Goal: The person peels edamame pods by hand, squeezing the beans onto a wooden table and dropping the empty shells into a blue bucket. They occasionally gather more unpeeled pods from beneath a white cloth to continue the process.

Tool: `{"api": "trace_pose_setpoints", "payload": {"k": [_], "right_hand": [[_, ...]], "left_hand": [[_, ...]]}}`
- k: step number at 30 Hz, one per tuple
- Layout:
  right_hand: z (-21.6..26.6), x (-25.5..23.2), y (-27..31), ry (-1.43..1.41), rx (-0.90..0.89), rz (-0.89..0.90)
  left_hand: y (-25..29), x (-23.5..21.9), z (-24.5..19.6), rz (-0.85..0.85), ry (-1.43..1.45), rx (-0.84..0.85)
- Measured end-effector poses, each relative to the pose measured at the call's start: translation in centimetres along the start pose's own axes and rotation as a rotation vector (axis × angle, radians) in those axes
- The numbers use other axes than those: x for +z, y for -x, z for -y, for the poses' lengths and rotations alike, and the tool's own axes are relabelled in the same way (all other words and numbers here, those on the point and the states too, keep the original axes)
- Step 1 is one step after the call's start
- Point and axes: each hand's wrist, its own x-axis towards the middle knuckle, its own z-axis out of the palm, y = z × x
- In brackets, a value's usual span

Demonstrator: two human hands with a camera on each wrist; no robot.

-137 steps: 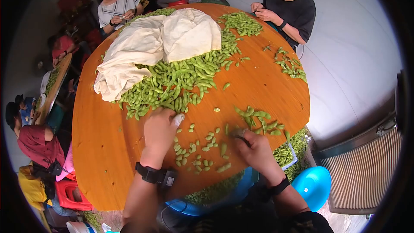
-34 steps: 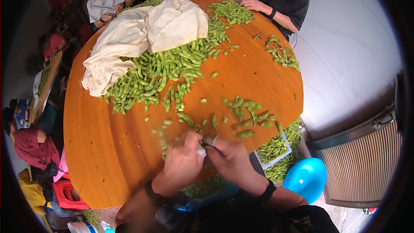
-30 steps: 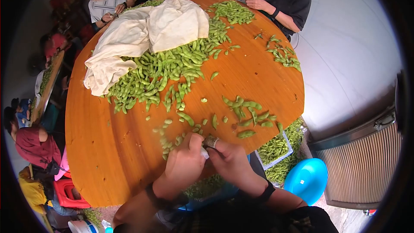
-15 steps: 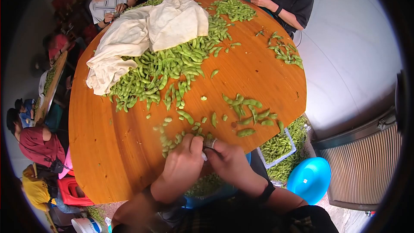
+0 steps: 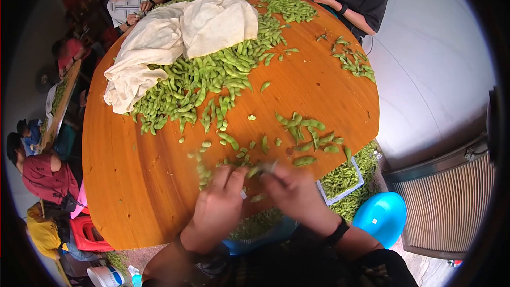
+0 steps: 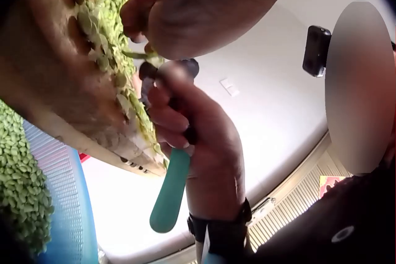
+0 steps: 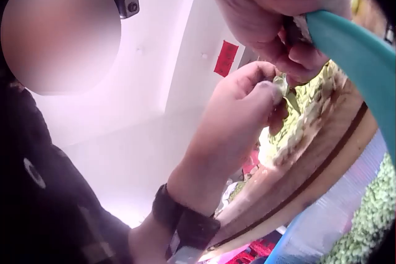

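Note:
Close over the near table edge, my left hand [image 5: 218,207] pinches a green soybean pod [image 7: 291,100] between thumb and fingertips. A whitish wrap covers its thumb tip. Just right of it, my right hand [image 5: 295,188] grips a tool with a teal handle [image 6: 170,196]; its working end is hidden by the fingers. Another pod [image 5: 258,197] shows below the gap between the hands. Loose shelled beans [image 5: 203,170] lie on the table ahead of the left hand. A few whole pods [image 5: 305,161] lie beyond the right hand.
A large pod heap [image 5: 212,82] lies partly under a cream cloth [image 5: 218,24] on the wooden table [image 5: 143,202]. Below the edge stands a blue basket [image 6: 55,183] of shelled beans. A pod-filled crate [image 5: 340,183] and blue basin [image 5: 380,220] are at right. Other people sit around.
Both hands came together from apart on the table several seconds ago. In the last half second the right hand has shifted slightly right, widening the gap, and a pod now shows below it.

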Motion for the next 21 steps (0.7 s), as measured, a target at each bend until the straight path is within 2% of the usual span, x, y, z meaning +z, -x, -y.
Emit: {"api": "trace_pose_setpoints", "payload": {"k": [3,5,7,8,10,12,14,15,19,21], "right_hand": [[-0.9,-4.0,-1.4,0.148,0.04,-0.117],[-1.1,-5.3,-2.3,0.241,0.036,-0.132],[-1.1,-5.6,-2.6,0.644,-0.092,-0.06],[-1.0,-5.1,-2.8,0.646,-0.094,-0.059],[-0.4,-2.9,-3.4,0.561,-0.291,0.143],[-0.1,-1.4,-3.8,0.612,-0.297,0.214],[0.0,-0.7,-4.4,0.668,-0.268,0.394],[-0.2,-0.5,-4.7,0.667,-0.298,0.429],[-0.6,0.0,-5.2,0.675,-0.279,0.406],[-0.9,-0.1,-5.2,0.608,-0.237,0.33]], "left_hand": [[-0.7,-1.0,1.5,-0.066,-0.206,0.121],[-1.4,-1.6,2.5,-0.084,-0.247,0.109],[-2.8,-1.6,3.0,-0.135,-0.272,0.131],[-3.6,-1.6,3.2,-0.138,-0.27,0.13],[-5.1,-1.3,3.8,-0.164,-0.282,0.215],[-6.2,-1.0,4.8,-0.155,-0.305,0.221],[-6.8,-1.0,5.8,-0.035,-0.286,0.192],[-7.0,-1.0,6.0,-0.034,-0.285,0.192],[-6.7,-0.9,6.2,-0.083,-0.184,0.161],[-6.3,-1.3,5.9,-0.118,-0.141,0.14]]}}
